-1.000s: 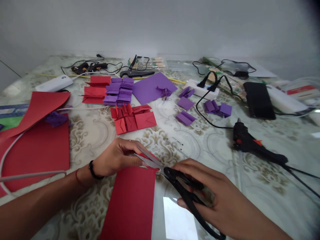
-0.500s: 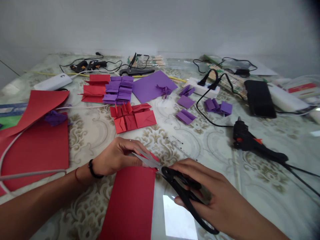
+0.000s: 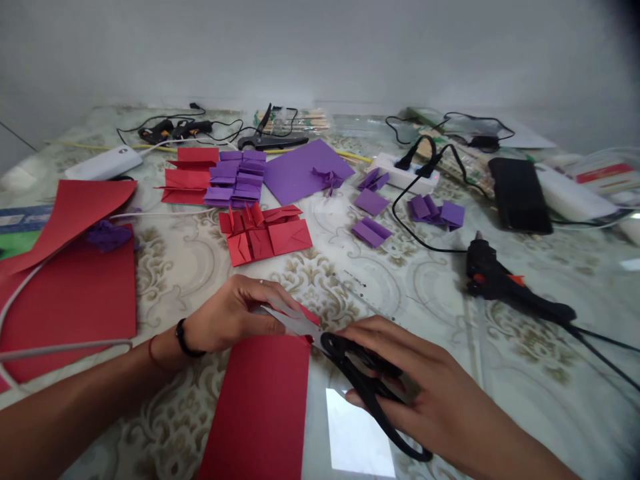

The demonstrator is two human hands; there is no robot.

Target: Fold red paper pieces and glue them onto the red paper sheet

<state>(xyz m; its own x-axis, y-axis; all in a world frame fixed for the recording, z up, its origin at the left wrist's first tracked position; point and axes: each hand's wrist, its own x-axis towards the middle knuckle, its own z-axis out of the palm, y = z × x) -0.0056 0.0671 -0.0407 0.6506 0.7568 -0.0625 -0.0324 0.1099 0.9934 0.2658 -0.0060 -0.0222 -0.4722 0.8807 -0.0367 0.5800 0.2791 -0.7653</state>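
A long strip of red paper point(image 3: 260, 407) runs from the bottom edge up to my left hand point(image 3: 240, 310), whose fingers and thumb are closed on its far end. Black-handled scissors point(image 3: 370, 393) sit in my right hand point(image 3: 415, 380), with fingers and thumb through the loops. Their blades point left across the paper's far end, beside my left thumb, and look nearly closed. Part of the paper is hidden under the blades and my left fingers. Just beyond my hands lies a group of folded red paper pieces point(image 3: 265, 233).
Larger red sheets point(image 3: 90, 287) lie at left under a white cable. Folded purple pieces point(image 3: 235, 177) and a purple sheet point(image 3: 300, 170) are behind. At right lie a black glue gun point(image 3: 510, 283), a phone point(image 3: 520, 197) and a white power strip point(image 3: 405, 175) with cords.
The scissor blades have come closer together, and the lower handle has risen slightly toward the upper one. My left hand keeps its hold on the red paper.
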